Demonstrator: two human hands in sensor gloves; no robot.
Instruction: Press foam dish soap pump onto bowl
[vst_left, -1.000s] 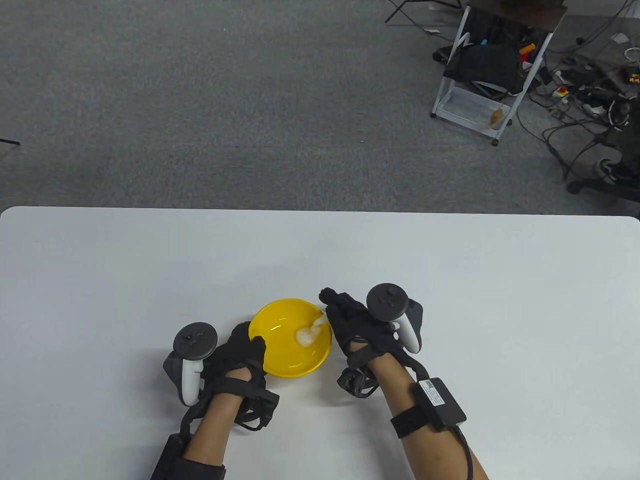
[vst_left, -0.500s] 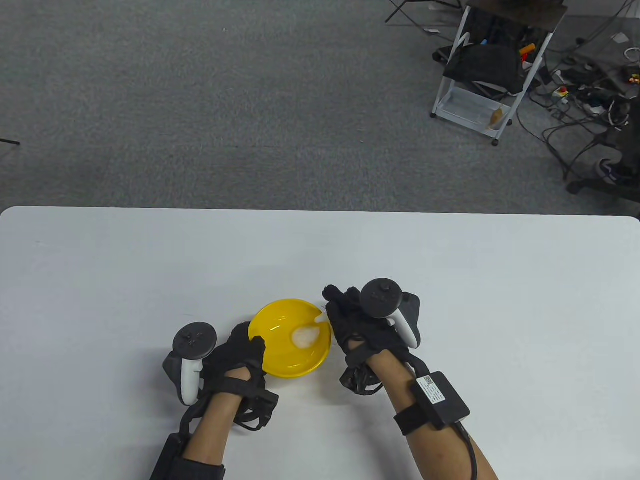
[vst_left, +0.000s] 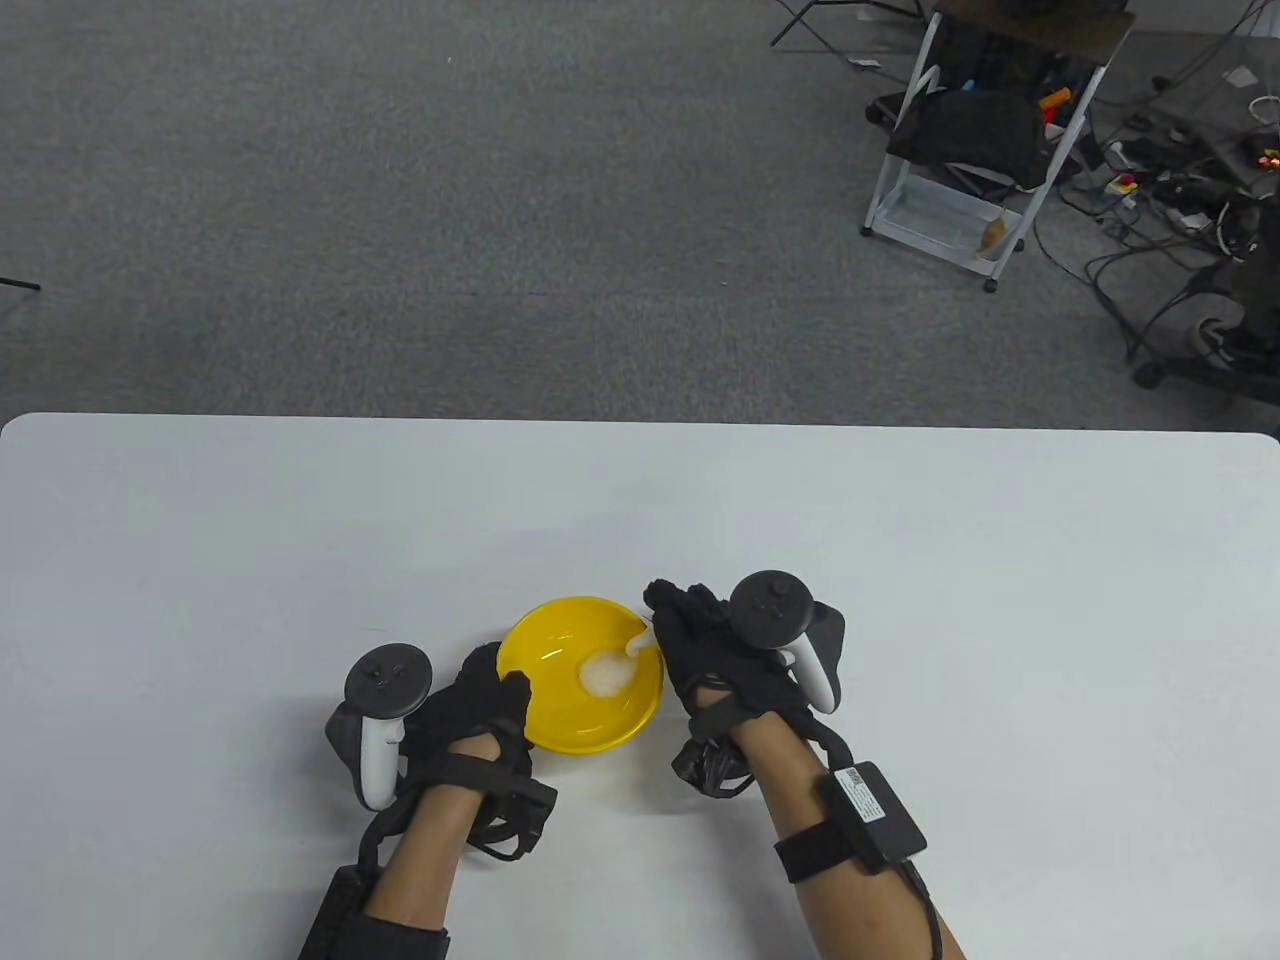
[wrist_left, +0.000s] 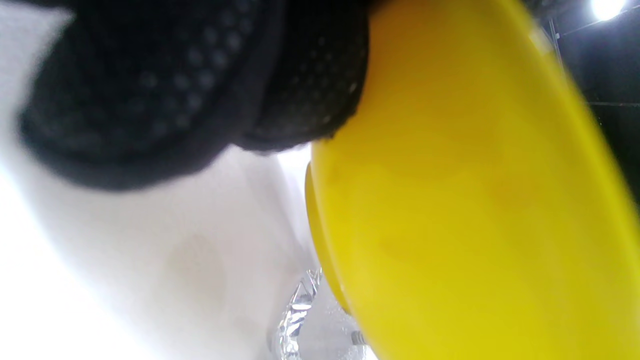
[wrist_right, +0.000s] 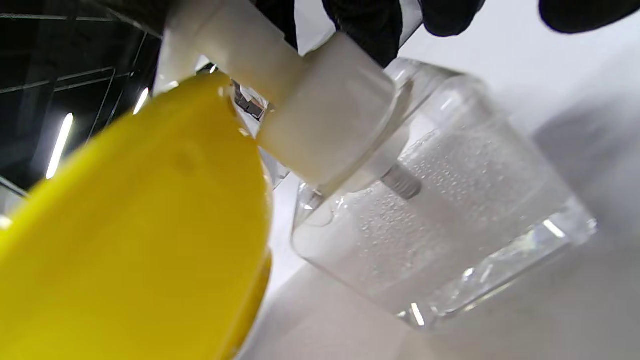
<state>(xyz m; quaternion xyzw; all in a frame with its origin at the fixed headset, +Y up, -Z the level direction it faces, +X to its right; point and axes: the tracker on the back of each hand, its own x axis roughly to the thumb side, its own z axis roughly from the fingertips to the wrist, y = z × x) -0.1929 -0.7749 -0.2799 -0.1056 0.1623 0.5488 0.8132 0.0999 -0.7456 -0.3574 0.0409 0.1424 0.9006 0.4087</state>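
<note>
A yellow bowl (vst_left: 560, 700) sits on the white table (vst_left: 1000, 600), with a blob of white foam (vst_left: 605, 677) inside it. My left hand (vst_left: 490, 700) grips the bowl's left rim; its fingers (wrist_left: 310, 80) lie on the bowl's outer wall (wrist_left: 475, 200). My right hand (vst_left: 700, 640) rests on top of the white pump head (wrist_right: 300, 100) of a clear soap bottle (wrist_right: 450, 220), which stands just right of the bowl (wrist_right: 140, 240). The spout (vst_left: 637, 645) reaches over the bowl's rim. In the table view the bottle is hidden under my right hand.
The bowl and bottle stand near the table's front edge. Beyond the table's far edge is grey carpet, with a white cart (vst_left: 960, 200) and cables at the back right.
My right hand rose slightly half a second ago and has come back down on the pump. The foam blob in the bowl has grown a little. My left hand has not moved.
</note>
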